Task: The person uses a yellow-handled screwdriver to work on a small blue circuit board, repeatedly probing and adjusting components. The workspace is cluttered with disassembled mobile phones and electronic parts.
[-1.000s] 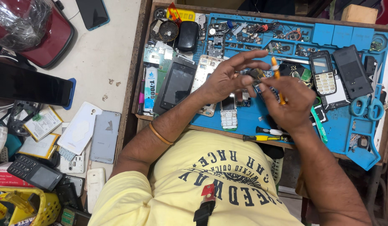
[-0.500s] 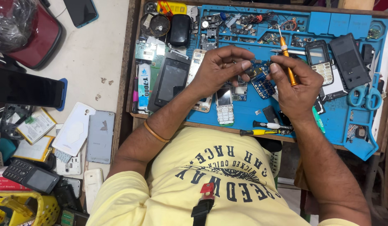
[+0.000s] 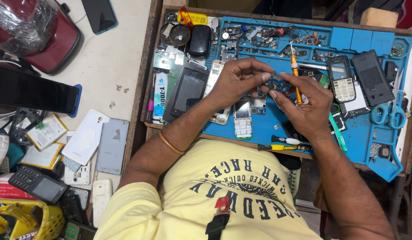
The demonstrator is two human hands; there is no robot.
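Centre of the frame: small blue circuit board [image 3: 277, 83], flat and studded with tiny parts, pinched between both hands just above the blue silicone work mat [image 3: 348, 133]. Left hand [image 3: 239, 82] curled narrow around the board's left edge, thumb and fingertips clamped on it. Right hand [image 3: 306, 104] closed around a thin orange-handled screwdriver [image 3: 296, 80], held nearly upright, metal shaft poking up toward the top of the frame, thumb also touching the board's right side. Thin orange bangle [image 3: 170, 143] on the left wrist.

Directly under the hands: a small keypad phone [image 3: 242, 118] with pale, glossy screen, lying flat on the mat. Left of it a black-screened smartphone [image 3: 188, 91], matte dark slab, tilted a bit. Right of centre another keypad phone [image 3: 341, 82] with grey buttons, and next to it a black plastic back cover [image 3: 373, 80], ribbed edge. Far right: blue-handled scissors [image 3: 388, 115]. Lower centre, near the mat's front edge: a yellow-and-black screwdriver [image 3: 281, 146] lying sideways.

Top row of the mat: moulded little compartments stuffed with screws, wires and metal bits, too small to sort out.

Left side of the frame, off the mat: a grey phone back panel [image 3: 111, 144], smooth and rectangular, and a dark red rounded case [image 3: 50, 35] with crinkly clear plastic on top, upper left.
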